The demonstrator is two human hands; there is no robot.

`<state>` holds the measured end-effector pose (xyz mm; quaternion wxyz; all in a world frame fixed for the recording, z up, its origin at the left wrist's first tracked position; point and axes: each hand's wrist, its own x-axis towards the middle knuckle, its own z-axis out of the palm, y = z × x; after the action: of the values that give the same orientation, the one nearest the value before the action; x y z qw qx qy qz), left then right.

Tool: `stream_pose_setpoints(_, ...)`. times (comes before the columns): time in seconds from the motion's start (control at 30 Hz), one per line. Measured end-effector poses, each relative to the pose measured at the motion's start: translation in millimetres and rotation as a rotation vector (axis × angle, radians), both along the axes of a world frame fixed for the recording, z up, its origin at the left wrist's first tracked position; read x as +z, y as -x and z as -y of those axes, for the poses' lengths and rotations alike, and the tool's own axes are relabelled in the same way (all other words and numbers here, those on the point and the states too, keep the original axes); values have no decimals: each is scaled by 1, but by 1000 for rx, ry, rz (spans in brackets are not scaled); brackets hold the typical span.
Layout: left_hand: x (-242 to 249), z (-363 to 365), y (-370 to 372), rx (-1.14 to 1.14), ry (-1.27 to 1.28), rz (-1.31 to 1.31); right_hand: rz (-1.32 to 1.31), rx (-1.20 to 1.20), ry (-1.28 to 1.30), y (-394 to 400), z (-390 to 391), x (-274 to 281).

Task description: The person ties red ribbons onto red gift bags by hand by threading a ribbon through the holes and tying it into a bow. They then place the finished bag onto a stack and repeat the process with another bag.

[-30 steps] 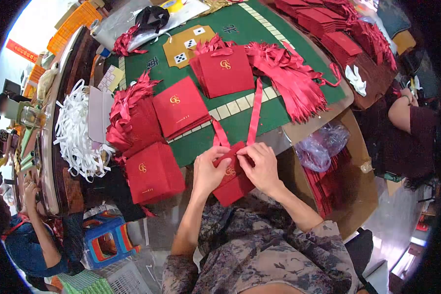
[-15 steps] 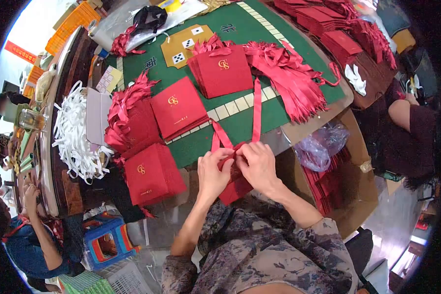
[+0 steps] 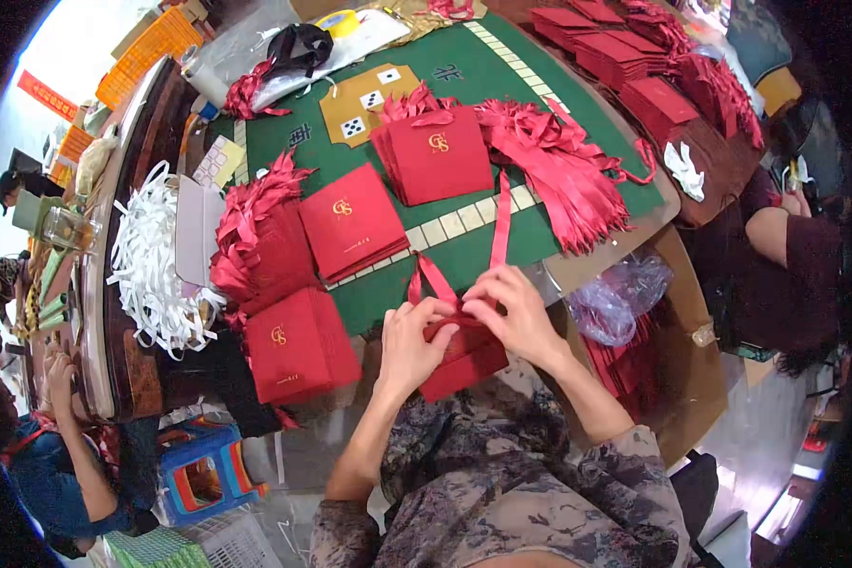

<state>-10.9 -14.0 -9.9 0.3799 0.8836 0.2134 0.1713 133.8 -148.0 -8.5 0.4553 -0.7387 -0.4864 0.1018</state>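
Note:
A red paper gift bag (image 3: 464, 364) hangs at the table's near edge, in front of my body. My left hand (image 3: 410, 343) is closed in a pinch at the bag's top edge, where a loose red ribbon (image 3: 434, 278) comes up behind the fingers. At the other side of the top edge, my right hand (image 3: 516, 317) pinches a red ribbon strand (image 3: 501, 222) that stretches away across the table. The fingertips partly cover the spot where ribbon and bag meet. Beyond my hands lie stacks of red bags with gold lettering (image 3: 353, 222).
A bundle of red ribbons (image 3: 568, 189) lies on the green table mat (image 3: 322, 170). White ribbons (image 3: 156, 265) are heaped at left. A cardboard box (image 3: 696, 331) with a plastic bag (image 3: 620, 298) stands at right. Another person (image 3: 76, 464) sits at far left, near a blue stool (image 3: 204, 473).
My right hand has risen slightly and moved a little apart from my left, with the fingers still pinching. The view has shifted slightly, so the table appears lower.

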Motion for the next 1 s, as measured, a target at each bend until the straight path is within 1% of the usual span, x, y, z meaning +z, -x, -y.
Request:
stream_pose_setpoints(0.07,6,6,0,-17,-39,-12,-3,67,54,-13,0,1)
stream_pose_setpoints(0.1,14,11,0,-37,-177,1,-2,66,55,-17,-1,2)
stream_pose_setpoints(0.13,19,14,0,-60,-316,16,-5,117,160,-20,-2,4)
stream_pose_setpoints(0.17,20,17,-1,-65,-317,21,-6,166,264,-24,-3,5)
stream_pose_setpoints(0.2,20,21,-1,-50,-366,50,-22,215,238,-30,-5,7)
stream_pose_setpoints(0.23,20,23,-1,-34,-416,79,-18,209,238,-32,-5,11)
stream_pose_setpoints(0.3,21,23,-2,-5,-441,103,-225,277,179,-34,-7,24)
stream_pose_setpoints(0.37,20,22,0,-9,-485,102,-181,288,177,-35,-5,24)
stream_pose_setpoints(0.4,16,22,1,-3,-488,100,-115,300,208,-36,-5,22)
stream_pose_setpoints(0.47,9,22,0,0,-537,168,-14,312,223,-38,-3,17)
stream_pose_setpoints(0.5,9,23,0,-1,-538,169,-13,310,222,-37,-5,19)
stream_pose_setpoints(0.57,12,25,0,36,-580,221,-137,289,238,-35,-7,24)
stream_pose_setpoints(0.6,10,25,1,34,-581,224,-135,287,237,-35,-6,25)
stream_pose_setpoints(0.67,5,23,3,28,-592,242,-238,376,172,-36,-8,24)
stream_pose_setpoints(0.7,2,23,4,30,-596,244,-235,378,169,-36,-8,22)
stream_pose_setpoints(0.77,-2,23,5,22,-624,287,-111,389,152,-35,-7,17)
stream_pose_setpoints(1.0,-2,23,8,4,-657,291,-37,436,259,-35,-7,22)
